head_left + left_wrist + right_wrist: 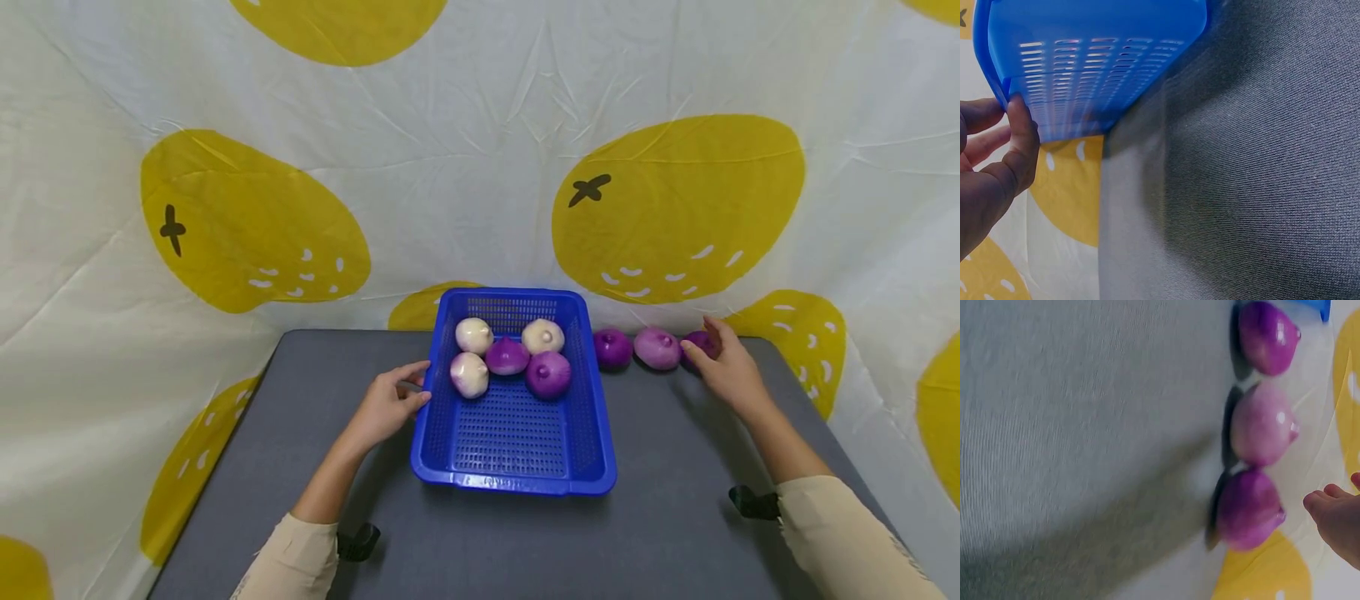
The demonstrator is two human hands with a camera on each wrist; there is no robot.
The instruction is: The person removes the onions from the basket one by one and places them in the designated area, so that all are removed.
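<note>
White cloth printed with big yellow fruit shapes (678, 208) hangs behind and beside a grey table (675, 467), whose near edge is cut off by the head view. Against that cloth, right of the blue basket (517, 467), three onions lie in a row. The one farthest from the basket, a dark purple onion (1249, 509), is half hidden in the head view by the right hand (726, 367). The right wrist view shows it whole but blurred, with the fingertips (1325, 509) just beside it and, as far as the blur allows, not touching; the fingers look relaxed and loosely spread, holding nothing. Next toward the basket sits a pale pink onion (657, 347), then a deep purple onion (612, 347) just beside the basket's right wall.

Inside the basket, five onions crowd the far end – two whitish ones at the back (474, 335) (543, 336), a purple one (507, 357) between them, a white-and-pink one (469, 374) at front left, and a purple one (548, 374) at front right. Its near half shows only bare mesh.

At the basket's left wall the left hand (386, 407) has thumb and fingers (1022, 134) pinching the rim – the left wrist view shows the thumb pressed against the slotted side, the rest of the hand cut off by the frame.
</note>
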